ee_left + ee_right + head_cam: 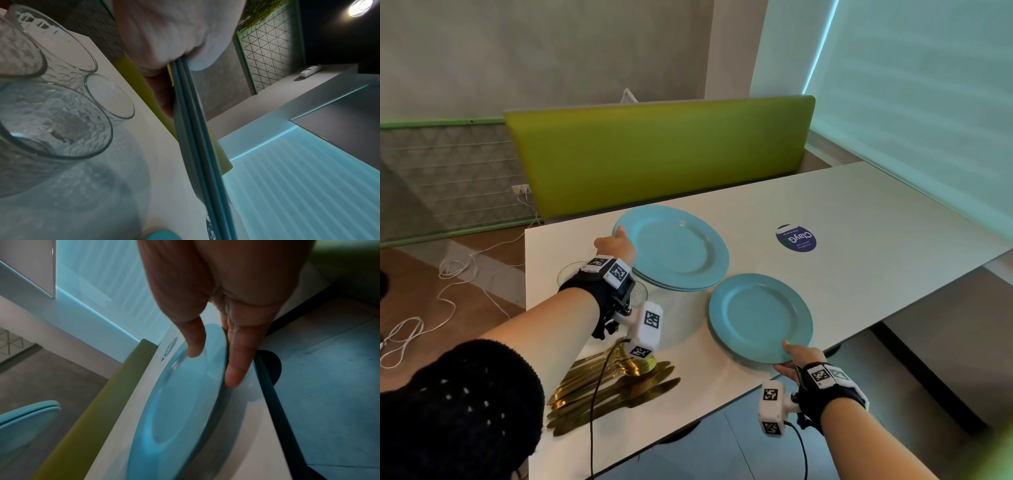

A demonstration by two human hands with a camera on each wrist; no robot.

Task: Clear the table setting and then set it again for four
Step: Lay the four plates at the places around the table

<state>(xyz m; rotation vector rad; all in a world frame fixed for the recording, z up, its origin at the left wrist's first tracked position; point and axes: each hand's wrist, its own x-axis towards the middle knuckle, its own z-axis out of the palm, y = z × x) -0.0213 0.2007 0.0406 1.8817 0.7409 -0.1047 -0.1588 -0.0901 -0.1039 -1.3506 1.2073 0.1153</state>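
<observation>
My left hand (616, 245) grips the near-left rim of a stack of three blue plates (674, 248), raised a little above the white table (876, 219). In the left wrist view the fingers (164, 40) clamp the stacked plate edges (197, 129). My right hand (792, 359) pinches the near rim of a single blue plate (760, 317) near the table's front edge; the thumb (195, 340) lies on top and a finger (238, 363) underneath the plate (180, 410). Gold cutlery (613, 387) lies in a pile at the near left. Clear glasses (57, 121) stand under my left wrist.
A round purple sticker (796, 238) sits on the table to the right of the plates. A green bench back (661, 154) runs along the table's far side. White cables (448, 294) trail on the floor at left.
</observation>
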